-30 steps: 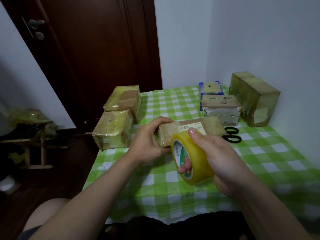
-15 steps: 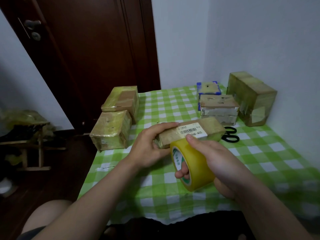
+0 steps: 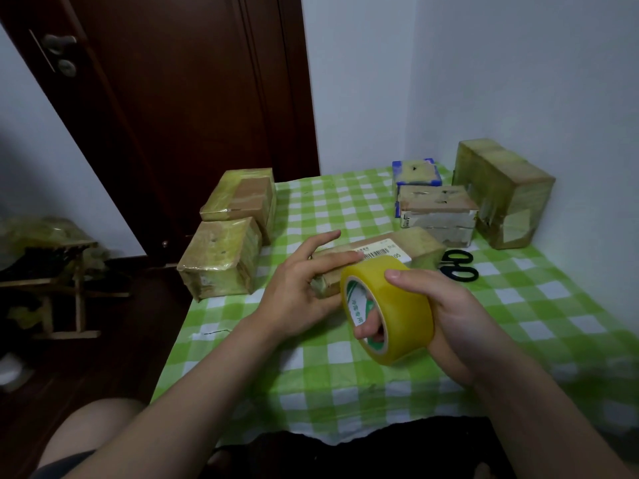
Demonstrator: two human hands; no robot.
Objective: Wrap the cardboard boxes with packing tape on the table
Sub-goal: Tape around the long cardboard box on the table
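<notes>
Six boxes [image 3: 238, 198] [image 3: 218, 261] [image 3: 418, 245] [image 3: 416, 171] [image 3: 437, 216] [image 3: 501, 191], one tape roll [image 3: 404, 305], one scissors [image 3: 458, 266]

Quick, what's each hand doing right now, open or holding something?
Left hand: open, fingers straight, resting on the box with the label.
Right hand: closed round the tape roll, thumb on top, fingers through its core.

Dark wooden door [image 3: 179, 108], pale walls [image 3: 518, 63], dim light.
</notes>
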